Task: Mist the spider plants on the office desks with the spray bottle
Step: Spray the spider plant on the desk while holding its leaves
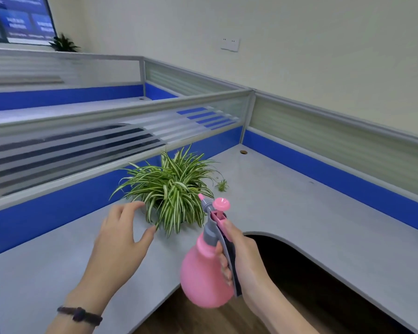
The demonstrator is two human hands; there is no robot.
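Right hand (241, 259) grips the grey handle of the pink spray bottle (204, 273), held above the desk's front edge, nozzle aimed toward the spider plant (171, 186). Left hand (121, 235) open, fingers spread, thumb tip at the plant's near leaves. Plant stands on the grey desk (287, 203) beside the blue partition (58, 203). Dark bracelet (80, 315) on left wrist.

I see a grey desk (287, 213) with a cable hole (243, 152) at its far corner. Blue-and-glass partition (106, 150) behind the desk; wall socket (230, 43) above it, blue poster (24, 19) far left.
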